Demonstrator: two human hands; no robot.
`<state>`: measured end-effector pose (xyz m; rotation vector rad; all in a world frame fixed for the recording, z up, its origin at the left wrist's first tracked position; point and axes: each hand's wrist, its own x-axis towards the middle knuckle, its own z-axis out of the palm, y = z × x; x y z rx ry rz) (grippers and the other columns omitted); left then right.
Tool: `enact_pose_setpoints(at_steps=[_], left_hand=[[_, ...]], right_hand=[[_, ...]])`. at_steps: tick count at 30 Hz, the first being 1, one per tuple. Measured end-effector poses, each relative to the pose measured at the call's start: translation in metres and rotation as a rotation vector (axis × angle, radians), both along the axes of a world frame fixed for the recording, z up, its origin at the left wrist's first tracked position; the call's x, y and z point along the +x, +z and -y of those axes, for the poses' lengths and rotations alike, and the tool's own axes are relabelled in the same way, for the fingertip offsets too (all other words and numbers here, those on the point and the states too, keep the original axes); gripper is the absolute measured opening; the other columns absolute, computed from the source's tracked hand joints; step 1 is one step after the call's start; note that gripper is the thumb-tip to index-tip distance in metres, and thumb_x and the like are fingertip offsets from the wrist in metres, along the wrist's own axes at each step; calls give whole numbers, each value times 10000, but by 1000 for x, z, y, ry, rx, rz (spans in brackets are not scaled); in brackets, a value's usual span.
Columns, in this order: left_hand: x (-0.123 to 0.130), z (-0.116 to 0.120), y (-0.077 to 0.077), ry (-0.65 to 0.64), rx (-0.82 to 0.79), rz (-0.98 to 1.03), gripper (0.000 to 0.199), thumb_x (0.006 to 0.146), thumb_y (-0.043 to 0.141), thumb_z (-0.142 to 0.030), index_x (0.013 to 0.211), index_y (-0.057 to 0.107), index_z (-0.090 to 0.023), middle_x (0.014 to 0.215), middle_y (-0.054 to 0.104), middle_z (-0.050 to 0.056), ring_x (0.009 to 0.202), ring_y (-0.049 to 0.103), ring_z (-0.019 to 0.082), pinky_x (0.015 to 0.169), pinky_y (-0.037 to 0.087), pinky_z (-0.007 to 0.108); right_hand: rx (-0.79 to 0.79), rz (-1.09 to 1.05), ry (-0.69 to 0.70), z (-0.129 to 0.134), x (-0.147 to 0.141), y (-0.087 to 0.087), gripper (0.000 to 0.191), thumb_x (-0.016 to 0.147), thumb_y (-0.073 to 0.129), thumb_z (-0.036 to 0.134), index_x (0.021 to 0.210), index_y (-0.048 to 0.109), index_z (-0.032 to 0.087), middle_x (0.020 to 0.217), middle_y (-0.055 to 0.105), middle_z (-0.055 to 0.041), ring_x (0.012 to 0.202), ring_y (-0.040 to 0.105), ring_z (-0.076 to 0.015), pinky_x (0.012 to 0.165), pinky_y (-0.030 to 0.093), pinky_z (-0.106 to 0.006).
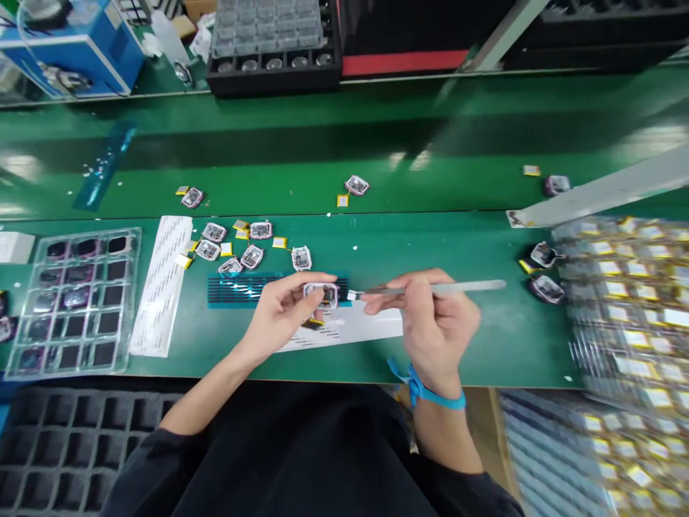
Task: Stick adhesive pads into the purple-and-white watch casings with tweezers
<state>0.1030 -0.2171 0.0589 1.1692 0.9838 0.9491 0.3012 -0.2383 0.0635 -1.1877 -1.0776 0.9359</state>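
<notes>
Evidently, the small housing (321,296) is the centre of things: a rounded rectangle with a pale, glossy rim and a busy, dark-flecked interior. It sits in the left hand (280,312), pinched between thumb and fingers, with a dark and yellow piece (313,324) hanging just below. The right hand (438,319), a soft blue band (438,397) around its wrist, grips a slender, smooth grey tool (468,287) like a pen. At the tool's tip, just right of the housing and apart from it, is a tiny white square (352,295). Underneath the hands I can see a shiny blue strip (237,290) with dark lines and a flat white printed sheet (371,324), both on the smooth green table (495,345). Beyond the left hand lie similar housings (252,256), with flat, yellow-edged silvery squares (279,243) beside them.
</notes>
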Motion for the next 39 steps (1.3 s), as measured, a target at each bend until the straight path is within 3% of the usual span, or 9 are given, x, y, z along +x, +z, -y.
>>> enact_pose_setpoints(at_steps=[4, 8, 15, 25, 31, 39], left_hand=[[7, -2, -3, -94, -46, 112, 418, 842, 733, -85, 1245, 711, -195, 1058, 797, 49, 907, 760, 158, 765, 639, 238], [12, 8, -7, -53, -15, 113, 393, 867, 704, -92, 1249, 706, -186, 1106, 793, 67, 973, 757, 166, 805, 631, 237], [12, 10, -5, -14, 8, 33, 387, 861, 698, -120, 1244, 697, -174, 1124, 794, 80, 996, 760, 192, 814, 637, 265], [11, 10, -6, -47, 24, -51, 392, 878, 666, -153, 1270, 680, -161, 1160, 786, 109, 977, 774, 219, 784, 654, 292], [10, 12, -7, -44, 15, -52, 387, 867, 677, -156, 1253, 687, -153, 1127, 792, 108, 972, 773, 219, 791, 649, 292], [10, 13, -10, -33, 40, -54, 388, 856, 677, -135, 1243, 688, -149, 1143, 791, 109, 963, 775, 212, 790, 649, 287]], right_hand=[[-39, 25, 80, -7, -13, 1, 311, 1021, 588, 477, 877, 660, 210, 682, 757, -12, 553, 732, -152, 524, 624, -254], [-4, 3, 150, -7, -17, -3, 261, 1028, 584, 413, 895, 668, 205, 728, 772, -7, 544, 717, -126, 504, 615, -228], [11, 82, 165, -7, -18, -4, 249, 1035, 564, 348, 871, 682, 202, 777, 782, -14, 570, 722, -118, 564, 612, -233], [-8, 156, 181, -10, -17, -6, 305, 1025, 560, 393, 831, 696, 202, 752, 760, -35, 586, 721, -135, 553, 587, -239], [4, 81, 210, -9, -18, -8, 248, 1027, 564, 333, 852, 683, 203, 773, 772, -28, 573, 719, -121, 566, 597, -226], [-15, 119, 181, -8, -19, -11, 341, 1028, 558, 442, 828, 692, 200, 770, 775, -43, 574, 715, -135, 564, 605, -250]])
